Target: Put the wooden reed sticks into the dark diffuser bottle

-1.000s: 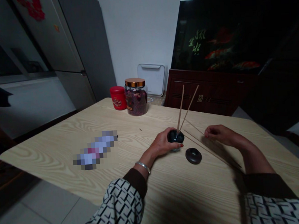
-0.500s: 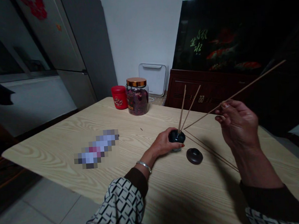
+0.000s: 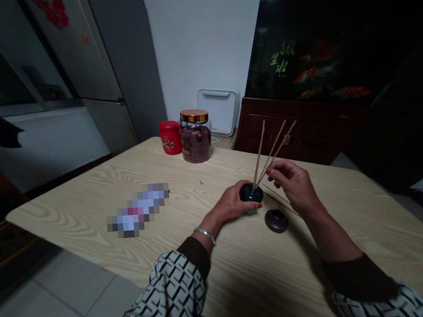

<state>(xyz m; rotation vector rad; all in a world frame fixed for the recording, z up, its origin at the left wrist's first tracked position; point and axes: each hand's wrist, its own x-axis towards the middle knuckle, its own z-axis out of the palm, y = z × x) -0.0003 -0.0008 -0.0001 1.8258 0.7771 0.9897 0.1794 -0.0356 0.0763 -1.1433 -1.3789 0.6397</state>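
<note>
The fingertips of the right hand are closed in a narrow pinch, and a thin wooden stick is held between them, tilted toward the far right. Whether its lower end touches the holder cannot be told. The fingers of the left hand are curled closely around a dark round holder, which is gripped from the left, near the middle of the table. Whether its underside touches the table cannot be told. Two more sticks are standing in the top of the holder, leaning apart. A fourth thin stick appears to lie on the table to the right of the holder. Just nearer, a dark round base is resting on the table, not touched by either hand.

A silver bracelet is worn on the left wrist, and both arms are covered by patterned sleeves.

The table has a pale wood grain. On its left part lies a pixelated object. At the far edge, a red tin stands beside a glass jar of dried flowers with a copper lid.

Beyond the table are a white device, a dark wooden cabinet, and a grey refrigerator on the left. A tiled floor is seen at near left.
</note>
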